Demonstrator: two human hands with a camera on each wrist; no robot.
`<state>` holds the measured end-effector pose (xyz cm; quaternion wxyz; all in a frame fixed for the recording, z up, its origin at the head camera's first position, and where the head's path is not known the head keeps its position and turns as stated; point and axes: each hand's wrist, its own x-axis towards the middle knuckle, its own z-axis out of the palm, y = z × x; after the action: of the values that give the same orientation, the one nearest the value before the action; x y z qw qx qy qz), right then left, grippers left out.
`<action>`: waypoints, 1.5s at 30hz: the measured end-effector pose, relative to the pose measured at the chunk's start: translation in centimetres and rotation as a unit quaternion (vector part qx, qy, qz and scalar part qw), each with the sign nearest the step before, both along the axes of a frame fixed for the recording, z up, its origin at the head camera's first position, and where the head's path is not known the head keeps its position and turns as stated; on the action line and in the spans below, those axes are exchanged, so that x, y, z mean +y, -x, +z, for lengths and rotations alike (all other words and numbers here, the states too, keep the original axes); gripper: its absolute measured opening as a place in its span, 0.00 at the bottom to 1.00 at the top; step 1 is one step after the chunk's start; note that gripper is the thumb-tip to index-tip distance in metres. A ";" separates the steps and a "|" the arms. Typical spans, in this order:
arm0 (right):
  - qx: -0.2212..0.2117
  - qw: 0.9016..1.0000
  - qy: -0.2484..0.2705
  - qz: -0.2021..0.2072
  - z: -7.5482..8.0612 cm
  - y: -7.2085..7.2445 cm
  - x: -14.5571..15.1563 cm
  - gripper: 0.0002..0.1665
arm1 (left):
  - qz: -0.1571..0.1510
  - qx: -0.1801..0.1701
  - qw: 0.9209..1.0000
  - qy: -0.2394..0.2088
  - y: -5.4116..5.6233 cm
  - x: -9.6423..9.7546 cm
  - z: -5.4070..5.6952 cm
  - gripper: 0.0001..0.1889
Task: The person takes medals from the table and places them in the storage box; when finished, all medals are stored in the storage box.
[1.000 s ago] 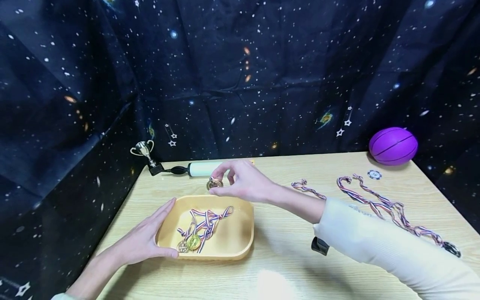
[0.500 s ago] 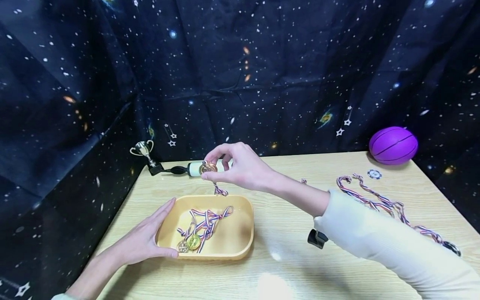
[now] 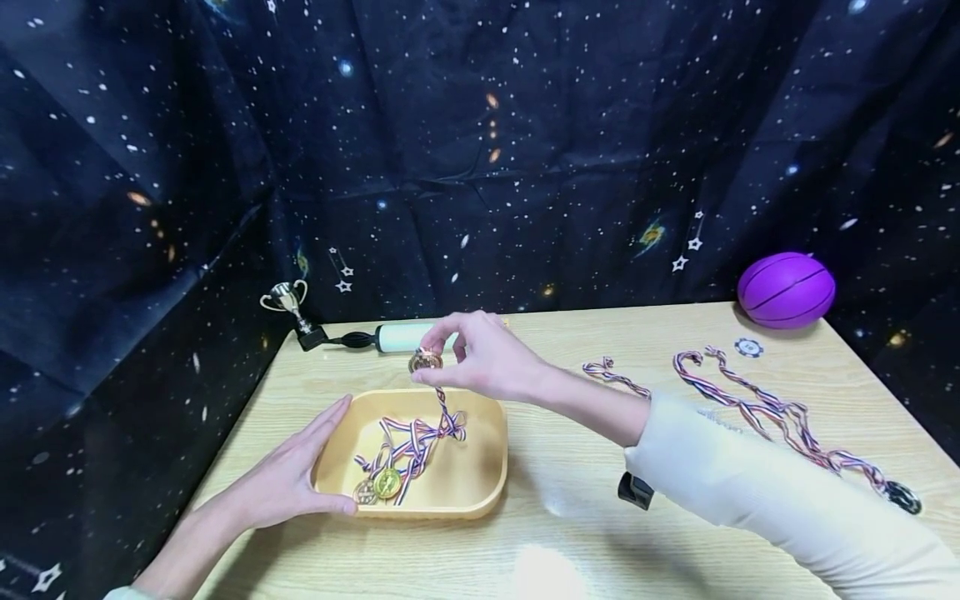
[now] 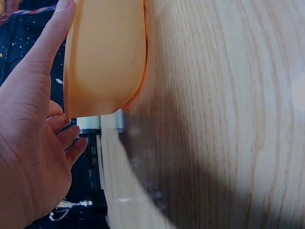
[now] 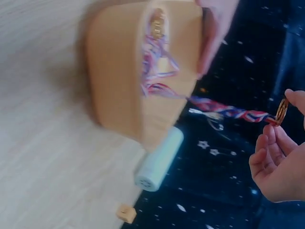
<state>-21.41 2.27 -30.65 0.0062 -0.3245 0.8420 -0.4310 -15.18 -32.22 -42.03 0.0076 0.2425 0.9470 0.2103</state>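
Above the back rim of a yellow-orange plastic tub (image 3: 480, 502), my right hand (image 3: 483, 358) pinches a round bronze-coloured medal (image 3: 425, 361) between thumb and fingers. Its twisted red, white and blue ribbon (image 5: 228, 111) hangs down into the tub. My left hand (image 3: 288, 479) holds the tub's left end, thumb at the front rim and fingers toward the back. Inside the tub lie tangled striped ribbons (image 3: 415, 446), a gold medal (image 3: 387, 482) and a duller medal (image 3: 365, 492) partly beside it.
Behind the tub lie a pale cylindrical pump (image 3: 401, 337) and a small trophy cup (image 3: 288, 302). Rightward are more striped ribbons (image 3: 795, 433), a dark medal (image 3: 902, 497), a poker chip (image 3: 748, 347) and a purple ball (image 3: 787, 290). A small wooden block (image 5: 126, 213) shows near the pump.
My right hand rose with the medal, then came back down over the tub's back edge; the medal's ribbon now dangles into the tub. My left hand has stayed put.
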 end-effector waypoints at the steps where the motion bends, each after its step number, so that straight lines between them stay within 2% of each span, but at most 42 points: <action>1: 0.001 1.000 -0.008 -0.005 -0.5 0.0 -0.1 0.21 | 0.000 -0.001 1.000 0.001 0.0 0.0 0.0 0.76; 5: 0.017 0.999 -0.028 -0.028 -2.0 -0.1 -0.8 0.22 | 0.001 -0.003 1.000 0.000 0.0 0.1 0.1 0.75; 8: 0.026 0.998 -0.045 -0.030 -2.9 -0.3 -1.7 0.23 | 0.003 -0.002 1.000 0.000 0.0 0.0 0.1 0.75; 12: 0.024 0.996 -0.080 -0.019 -4.7 -0.9 -3.0 0.24 | 0.000 0.000 1.000 0.000 0.0 -0.1 0.0 0.75; 20: 0.032 0.988 -0.151 0.013 -9.5 -1.9 -5.1 0.25 | -0.005 0.006 1.000 0.001 0.1 -0.1 -0.2 0.75; 25: 0.041 0.984 -0.173 0.024 -11.5 -2.4 -5.8 0.25 | -0.005 0.006 1.000 0.002 0.1 -0.1 -0.2 0.75; 30: 0.063 0.978 -0.199 0.022 -12.5 -2.5 -6.4 0.27 | -0.006 0.006 1.000 0.000 0.1 -0.1 -0.2 0.75; 38: 0.093 0.967 -0.238 0.026 -13.1 -2.3 -6.8 0.29 | -0.001 0.005 1.000 0.004 0.0 -0.1 -0.2 0.75; 41: 0.080 0.974 -0.211 0.022 -12.9 -2.3 -6.7 0.28 | -0.003 0.007 1.000 0.005 0.1 -0.1 -0.2 0.75; 45: 0.013 0.994 -0.105 0.004 -12.1 -1.9 -6.3 0.25 | -0.006 0.007 1.000 0.003 0.1 -0.2 -0.2 0.75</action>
<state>-19.52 -4.07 -42.73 0.0310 -0.3311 0.8812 -0.3361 -15.26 -32.44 -42.23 0.0034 0.2493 0.9463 0.2060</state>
